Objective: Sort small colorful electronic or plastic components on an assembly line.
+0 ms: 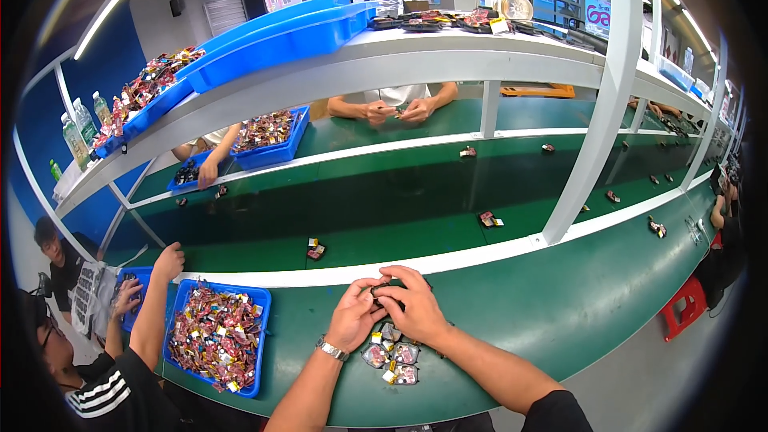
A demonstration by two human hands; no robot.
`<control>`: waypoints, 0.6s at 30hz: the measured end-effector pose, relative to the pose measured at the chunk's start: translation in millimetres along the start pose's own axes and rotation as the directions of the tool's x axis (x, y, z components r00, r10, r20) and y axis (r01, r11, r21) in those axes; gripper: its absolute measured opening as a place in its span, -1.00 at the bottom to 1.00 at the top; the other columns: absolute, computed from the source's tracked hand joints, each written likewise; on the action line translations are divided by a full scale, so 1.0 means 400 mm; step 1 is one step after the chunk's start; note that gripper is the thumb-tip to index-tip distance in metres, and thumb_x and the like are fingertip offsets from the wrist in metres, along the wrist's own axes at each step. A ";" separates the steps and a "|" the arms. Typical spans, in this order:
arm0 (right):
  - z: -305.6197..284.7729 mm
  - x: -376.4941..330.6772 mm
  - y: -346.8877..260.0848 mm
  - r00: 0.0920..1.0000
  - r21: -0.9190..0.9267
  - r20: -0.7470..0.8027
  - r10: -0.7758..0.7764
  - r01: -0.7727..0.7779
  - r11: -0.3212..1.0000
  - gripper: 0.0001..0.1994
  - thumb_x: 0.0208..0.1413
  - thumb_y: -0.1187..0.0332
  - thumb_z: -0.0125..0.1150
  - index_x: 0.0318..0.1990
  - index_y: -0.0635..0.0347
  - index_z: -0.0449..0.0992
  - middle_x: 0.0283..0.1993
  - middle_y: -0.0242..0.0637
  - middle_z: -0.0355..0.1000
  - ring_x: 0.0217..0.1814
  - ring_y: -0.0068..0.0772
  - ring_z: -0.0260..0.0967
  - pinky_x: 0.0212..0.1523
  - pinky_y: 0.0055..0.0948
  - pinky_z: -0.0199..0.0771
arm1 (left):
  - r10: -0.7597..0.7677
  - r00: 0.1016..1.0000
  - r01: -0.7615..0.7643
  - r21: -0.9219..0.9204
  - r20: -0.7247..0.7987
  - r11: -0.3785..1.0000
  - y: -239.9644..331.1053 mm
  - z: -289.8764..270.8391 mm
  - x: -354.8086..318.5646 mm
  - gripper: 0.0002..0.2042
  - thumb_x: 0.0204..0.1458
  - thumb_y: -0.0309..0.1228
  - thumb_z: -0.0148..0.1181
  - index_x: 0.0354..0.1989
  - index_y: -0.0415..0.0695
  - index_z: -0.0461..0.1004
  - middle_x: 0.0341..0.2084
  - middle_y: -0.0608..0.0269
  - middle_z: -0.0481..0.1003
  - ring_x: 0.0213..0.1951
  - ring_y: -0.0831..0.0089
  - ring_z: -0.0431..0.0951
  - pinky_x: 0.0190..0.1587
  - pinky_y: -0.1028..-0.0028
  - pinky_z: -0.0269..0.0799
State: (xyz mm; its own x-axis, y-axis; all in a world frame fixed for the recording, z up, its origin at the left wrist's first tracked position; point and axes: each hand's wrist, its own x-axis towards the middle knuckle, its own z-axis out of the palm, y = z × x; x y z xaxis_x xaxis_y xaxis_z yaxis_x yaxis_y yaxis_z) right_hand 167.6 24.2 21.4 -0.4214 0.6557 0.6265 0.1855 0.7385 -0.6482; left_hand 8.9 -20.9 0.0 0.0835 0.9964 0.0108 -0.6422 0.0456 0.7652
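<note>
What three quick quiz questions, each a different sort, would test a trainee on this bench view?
1. True or false: both hands pinch one small dark part between their fingers.
2. Which wrist carries the wristwatch?
A. left
B. right
3. Fill in: the blue bin of red wrapped pieces sits to the person's ____.

Key:
1. True: left hand and right hand meet on it, above the small packets lying on the green bench.
2. A.
3. Left.

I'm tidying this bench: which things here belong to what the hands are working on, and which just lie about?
In hand:
left hand and right hand, together pinching a small dark part
cluster of small packets below them

Lying about:
blue bin of wrapped pieces
loose items on the conveyor belt
water bottles
red stool
</note>
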 end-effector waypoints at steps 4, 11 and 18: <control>-0.008 0.018 -0.010 0.994 -0.035 -0.094 -0.048 0.045 0.998 -0.89 -0.07 0.50 0.28 -0.33 0.21 0.56 -0.12 -0.27 0.42 -0.04 -0.19 0.37 -0.10 -0.29 0.45 | -0.033 0.999 0.033 -0.011 0.016 0.999 0.003 -0.011 0.003 -0.75 0.22 -0.49 -0.02 0.07 -0.15 0.25 0.05 0.12 0.38 0.08 0.31 0.41 0.21 0.15 0.33; -0.008 0.015 -0.012 0.988 -0.200 -0.029 -0.149 0.140 0.970 -0.81 -0.16 0.54 0.32 -0.31 0.20 0.56 -0.19 -0.30 0.43 -0.12 -0.22 0.41 -0.14 -0.36 0.50 | -0.020 1.000 0.020 0.030 -0.013 0.999 0.002 -0.004 0.000 -0.75 0.23 -0.50 -0.04 0.07 -0.14 0.25 -0.01 0.14 0.41 0.07 0.33 0.42 0.19 0.18 0.35; -0.002 0.007 0.002 0.979 -0.311 -0.008 -0.204 0.192 0.931 -0.85 -0.12 0.50 0.31 -0.32 0.20 0.54 -0.23 -0.30 0.42 -0.16 -0.23 0.40 -0.16 -0.35 0.48 | -0.021 1.000 0.021 0.023 0.006 1.000 -0.002 -0.003 0.003 -0.77 0.25 -0.49 -0.07 0.07 -0.16 0.25 0.08 0.13 0.38 0.09 0.33 0.43 0.19 0.19 0.35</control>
State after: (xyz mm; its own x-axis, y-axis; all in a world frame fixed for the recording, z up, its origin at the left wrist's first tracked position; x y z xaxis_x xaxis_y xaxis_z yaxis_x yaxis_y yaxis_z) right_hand 167.2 26.8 23.1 -0.4436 0.4922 0.7490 0.3683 0.8620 -0.3483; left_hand 8.6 -19.7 -1.2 0.1015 0.9948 -0.0018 -0.6226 0.0649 0.7799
